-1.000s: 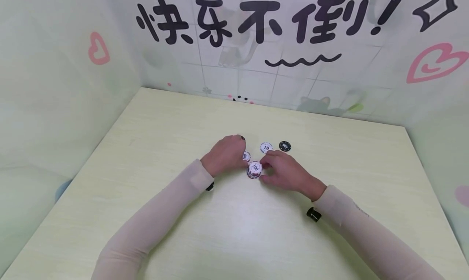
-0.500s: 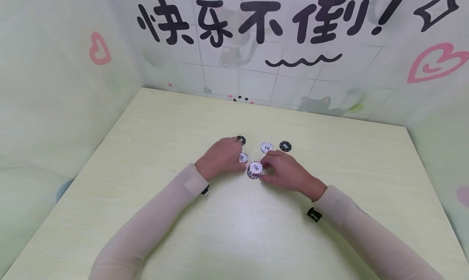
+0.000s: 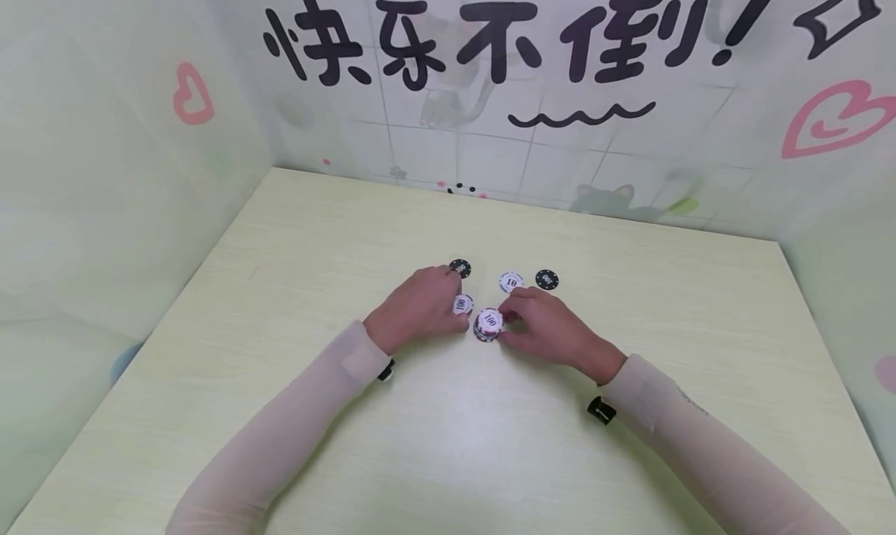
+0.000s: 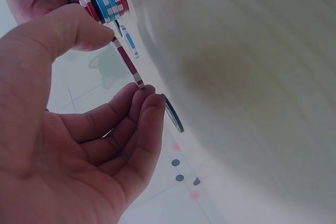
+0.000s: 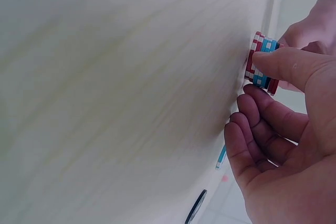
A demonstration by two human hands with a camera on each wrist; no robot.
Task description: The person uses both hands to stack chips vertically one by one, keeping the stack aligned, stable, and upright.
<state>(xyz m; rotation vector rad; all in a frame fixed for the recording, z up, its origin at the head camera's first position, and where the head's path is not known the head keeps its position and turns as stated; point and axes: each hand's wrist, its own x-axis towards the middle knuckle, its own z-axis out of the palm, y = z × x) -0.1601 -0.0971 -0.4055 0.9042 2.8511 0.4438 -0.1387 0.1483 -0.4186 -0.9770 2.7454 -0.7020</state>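
A white poker chip marked 100 (image 3: 463,305), red-and-white at its edge, lies between the thumb and fingertips of my left hand (image 3: 420,303), which pinches it close over the table. Just right of it stands a short stack of poker chips (image 3: 488,323) with red, blue and black edges and a white 100 chip on top. My right hand (image 3: 549,329) holds that stack from the right; in the right wrist view the thumb (image 5: 270,62) lies against its side, with curled fingers (image 5: 278,114) opposite.
Behind the left fingers lies a black chip (image 3: 460,267). Farther right are a white chip marked 10 (image 3: 511,281) and another black chip (image 3: 547,279). A printed curtain (image 3: 476,154) backs the pale wooden table (image 3: 448,449).
My left hand has slid left, away from the stack, with the red-edged chip, uncovering the black chip behind it. The right hand stays at the stack.
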